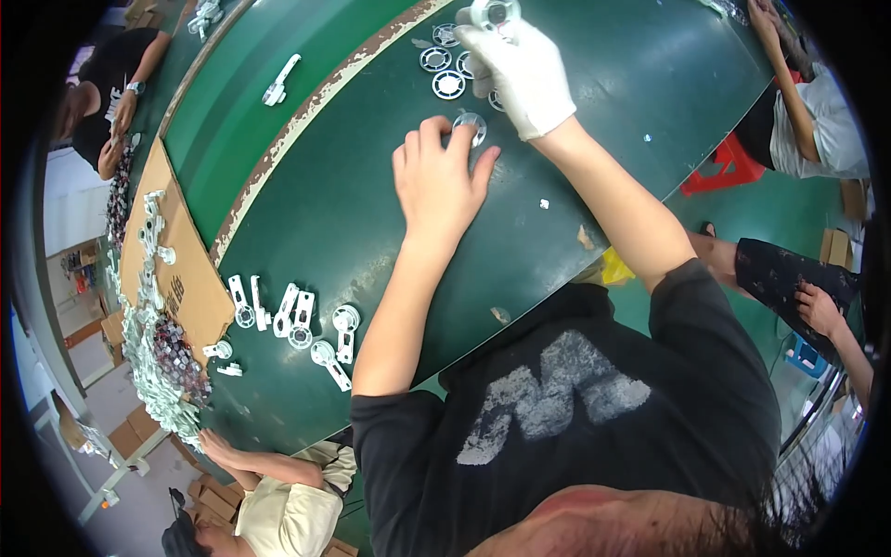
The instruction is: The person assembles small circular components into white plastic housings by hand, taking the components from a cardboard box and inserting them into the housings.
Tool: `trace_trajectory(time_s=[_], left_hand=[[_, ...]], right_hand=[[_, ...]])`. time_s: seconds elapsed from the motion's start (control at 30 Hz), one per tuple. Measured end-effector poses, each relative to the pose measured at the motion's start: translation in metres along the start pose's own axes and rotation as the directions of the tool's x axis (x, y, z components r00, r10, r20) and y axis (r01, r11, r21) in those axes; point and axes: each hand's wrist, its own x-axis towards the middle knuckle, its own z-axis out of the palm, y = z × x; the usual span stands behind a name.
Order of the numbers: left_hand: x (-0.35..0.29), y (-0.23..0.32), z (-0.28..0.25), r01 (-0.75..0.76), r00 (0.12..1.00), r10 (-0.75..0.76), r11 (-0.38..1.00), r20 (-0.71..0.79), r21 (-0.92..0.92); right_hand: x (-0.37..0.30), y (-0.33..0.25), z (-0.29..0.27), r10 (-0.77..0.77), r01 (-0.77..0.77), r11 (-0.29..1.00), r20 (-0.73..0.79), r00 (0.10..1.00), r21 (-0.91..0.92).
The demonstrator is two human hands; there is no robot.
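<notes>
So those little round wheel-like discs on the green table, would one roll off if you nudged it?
Probably not: the discs lie flat on the green table, so a nudge would likely slide them. They look like stiff, light moulded rings with spokes. The bare left hand pins one with only its fingertips, suggesting little weight.

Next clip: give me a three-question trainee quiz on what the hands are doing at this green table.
1. True or false: the right hand wears a white glove.
2. What does the bare left hand touch with its fingers? A) a round silver disc B) a cardboard sheet C) a red stool
3. Fill in: the white bracket parts lie to the person's ____.

Key:
1. True; it is raised over the ring-shaped discs.
2. A, the round silver disc on the green table.
3. Left.
</notes>
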Motion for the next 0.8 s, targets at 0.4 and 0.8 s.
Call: trace_trajectory(time_s=[0.4,0.8], left_hand=[[-0.073,-0.041,-0.057,0.231,0.972,-0.212,0.943,0.100,-0.240],[-0.081,-0.057,-0.058,0.011,0.945,-0.163,0.883,-0.284,-0.469]], right_hand=[[-0.043,-0.038,0.017,0.193,0.095,0.903,0.594,0.781,-0.419],[-0.069,-0.036,0.035,0.058,0.343,0.838,0.695,0.717,-0.424]])
